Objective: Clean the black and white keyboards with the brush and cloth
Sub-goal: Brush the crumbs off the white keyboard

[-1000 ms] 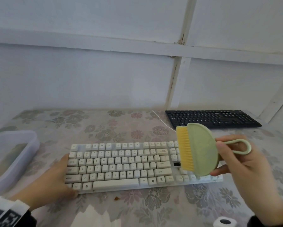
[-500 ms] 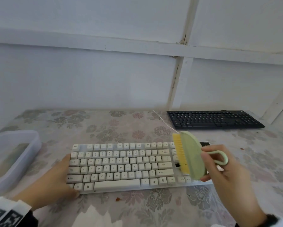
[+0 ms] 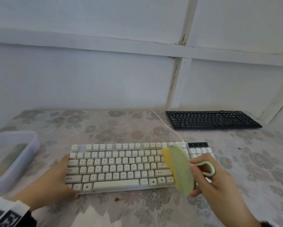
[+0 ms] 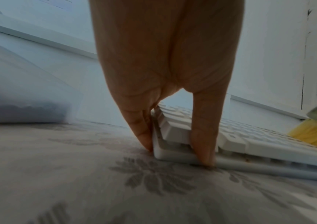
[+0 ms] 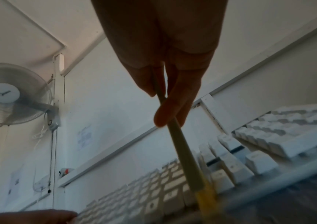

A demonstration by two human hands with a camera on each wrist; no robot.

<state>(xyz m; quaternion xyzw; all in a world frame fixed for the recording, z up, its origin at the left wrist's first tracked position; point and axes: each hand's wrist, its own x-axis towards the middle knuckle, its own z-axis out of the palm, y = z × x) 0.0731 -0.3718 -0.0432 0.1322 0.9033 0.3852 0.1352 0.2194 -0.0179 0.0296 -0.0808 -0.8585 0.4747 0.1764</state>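
The white keyboard (image 3: 121, 166) lies across the near middle of the flowered table. My left hand (image 3: 55, 181) holds its left front corner, thumb on the front edge and fingers along the left side (image 4: 178, 154). My right hand (image 3: 211, 181) grips a green brush (image 3: 181, 169) by its loop handle. The brush's yellow bristles (image 3: 167, 161) rest on the keys just left of the number pad. In the right wrist view the brush (image 5: 184, 159) runs down from my fingers to the keys (image 5: 268, 136). The black keyboard (image 3: 211, 119) sits untouched at the back right.
A translucent plastic tub (image 3: 11, 158) stands at the left edge. A white cable (image 3: 167, 126) runs back from the white keyboard. A small brown crumb (image 3: 116, 199) lies in front of the keyboard. A pale cloth-like shape (image 3: 96, 217) shows at the near edge.
My right hand has brought the brush down and leftward from above the number pad until its bristles touch the keys. My left hand has stayed on the keyboard's corner.
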